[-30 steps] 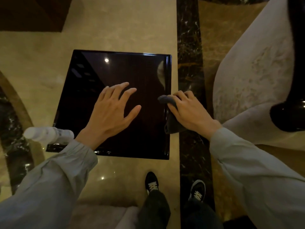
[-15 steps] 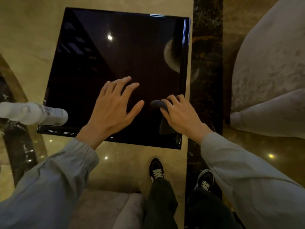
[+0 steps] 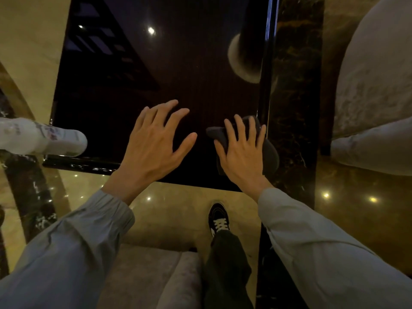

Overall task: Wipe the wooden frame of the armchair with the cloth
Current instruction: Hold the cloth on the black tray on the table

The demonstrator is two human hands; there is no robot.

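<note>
Right hand (image 3: 242, 152) lay flat with straight fingers on the dark cloth (image 3: 265, 150), pressing it onto the glossy dark table (image 3: 178, 70) near its right front corner; cloth draped slightly past the table edge; left hand (image 3: 153, 143) spread loose, fingers extended, over the tabletop holding nothing, contact unclear; white spray bottle (image 3: 44, 139) lay at the table's left front edge; armchair (image 3: 374, 85) sat well apart at right, only pale upholstery visible, its wooden frame not seen here; judged the cloth needed gathering into a firm grip first, then carrying over to the frame; flat even pressure, strokes along the wood, keep off the fabric.
</note>
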